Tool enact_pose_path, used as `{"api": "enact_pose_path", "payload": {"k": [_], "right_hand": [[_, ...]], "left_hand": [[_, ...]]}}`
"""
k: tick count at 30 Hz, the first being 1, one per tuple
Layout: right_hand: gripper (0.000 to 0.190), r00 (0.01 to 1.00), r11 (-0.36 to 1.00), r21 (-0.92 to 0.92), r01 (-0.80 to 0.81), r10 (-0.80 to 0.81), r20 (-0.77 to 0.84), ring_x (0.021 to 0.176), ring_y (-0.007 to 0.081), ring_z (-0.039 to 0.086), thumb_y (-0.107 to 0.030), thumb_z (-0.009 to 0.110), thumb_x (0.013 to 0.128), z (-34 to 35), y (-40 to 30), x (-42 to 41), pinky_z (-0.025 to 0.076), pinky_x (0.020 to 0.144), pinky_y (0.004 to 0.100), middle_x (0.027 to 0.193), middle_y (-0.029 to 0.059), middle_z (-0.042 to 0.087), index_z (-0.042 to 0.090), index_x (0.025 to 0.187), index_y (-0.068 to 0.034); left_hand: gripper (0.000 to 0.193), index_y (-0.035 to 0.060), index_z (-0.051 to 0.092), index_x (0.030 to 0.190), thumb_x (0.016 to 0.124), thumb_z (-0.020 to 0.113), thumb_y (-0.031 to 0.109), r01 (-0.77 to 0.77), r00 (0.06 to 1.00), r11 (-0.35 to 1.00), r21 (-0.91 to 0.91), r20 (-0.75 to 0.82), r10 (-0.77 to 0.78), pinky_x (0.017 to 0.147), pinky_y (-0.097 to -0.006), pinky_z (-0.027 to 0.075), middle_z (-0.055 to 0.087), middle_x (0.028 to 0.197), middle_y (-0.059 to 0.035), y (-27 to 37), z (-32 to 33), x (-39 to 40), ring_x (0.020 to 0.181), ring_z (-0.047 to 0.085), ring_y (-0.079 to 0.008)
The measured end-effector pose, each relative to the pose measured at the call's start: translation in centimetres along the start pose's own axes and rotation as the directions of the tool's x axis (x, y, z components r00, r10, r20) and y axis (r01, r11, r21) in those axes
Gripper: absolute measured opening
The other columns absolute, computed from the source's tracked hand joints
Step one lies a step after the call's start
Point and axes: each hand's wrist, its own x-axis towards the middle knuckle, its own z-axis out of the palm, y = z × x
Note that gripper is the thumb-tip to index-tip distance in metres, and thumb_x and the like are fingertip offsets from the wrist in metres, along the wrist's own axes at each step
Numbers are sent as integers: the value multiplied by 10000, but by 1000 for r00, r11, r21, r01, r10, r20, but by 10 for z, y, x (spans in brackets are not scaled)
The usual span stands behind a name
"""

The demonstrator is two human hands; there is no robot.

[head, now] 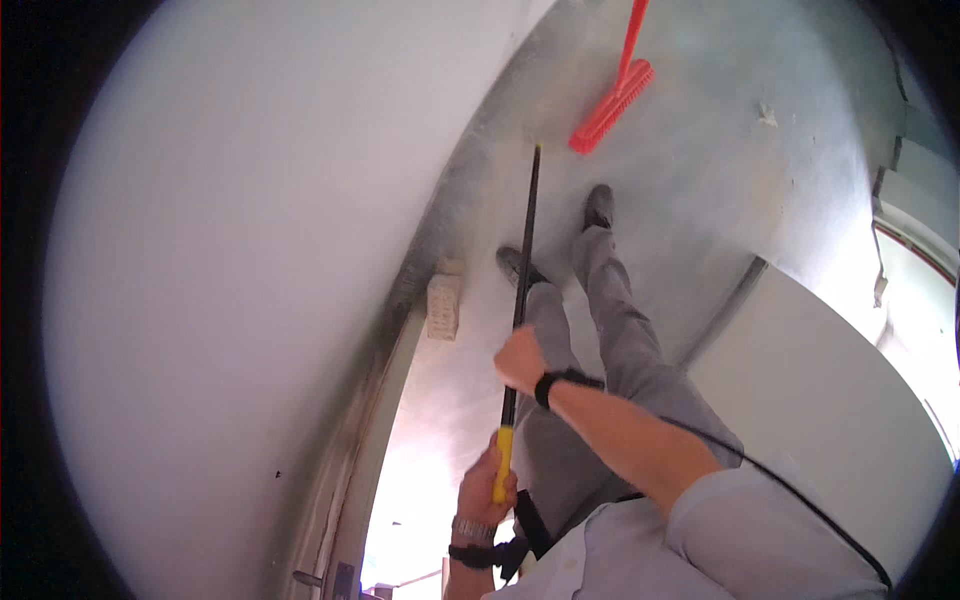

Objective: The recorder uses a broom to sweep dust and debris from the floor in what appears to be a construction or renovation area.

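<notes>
My left hand (485, 484), below a metal-band watch and a black strap, is closed around the yellow grip of a black pole (527, 247). Farther up the shaft, my right hand (521, 358) is also wrapped around it, with a black band on the wrist. The pole runs away from me past my shoes to a small yellow tip; whether that tip touches the floor I cannot tell. Just right of the tip, a red push broom head (613, 106) with red bristles rests on the grey floor, its red handle leaving the top of the view.
A pale wall (247, 225) fills the left side. A perforated brick (444, 306) lies on the floor by the door frame (375, 442), where a door handle (307, 578) shows. Low on the right stands a pale wall or panel (817, 375). A small scrap (766, 115) lies on the floor.
</notes>
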Motion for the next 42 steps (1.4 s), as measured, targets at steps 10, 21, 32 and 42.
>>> {"api": "enact_pose_path", "payload": {"k": [10,21,32,42], "right_hand": [[151,995,998,54,43,-48,87,722,246,597,-137,553,725,-3,-2,-21,362,569,392,679,94,627,667,664,-59],[104,998,999,-17,-27,28,59,660,227,606,-223,625,689,6,30,5,369,593,377,620,41,621,671,622,-159],[75,986,996,-80,-38,51,161,627,225,600,-248,691,612,-41,104,53,368,537,370,575,6,606,684,643,-179],[102,982,970,-186,156,-132,134,629,222,627,-253,703,580,-52,127,54,439,519,363,612,14,634,662,594,-161]], "left_hand": [[435,197,375,1324,913,465,307,28,1000,999,20,-12,-27,354,-194,406,481,633,3,-23,-9,-10,458,476,-77],[405,223,400,1305,915,459,311,7,1000,996,92,-4,-6,385,-189,388,429,590,5,5,30,8,449,435,-84],[394,234,430,1291,910,470,330,-29,993,995,99,114,18,361,-187,356,420,605,29,52,77,56,464,421,-64],[383,234,434,1284,915,465,330,-19,995,997,70,97,13,388,-188,362,416,625,35,49,87,62,507,443,-67]]}}
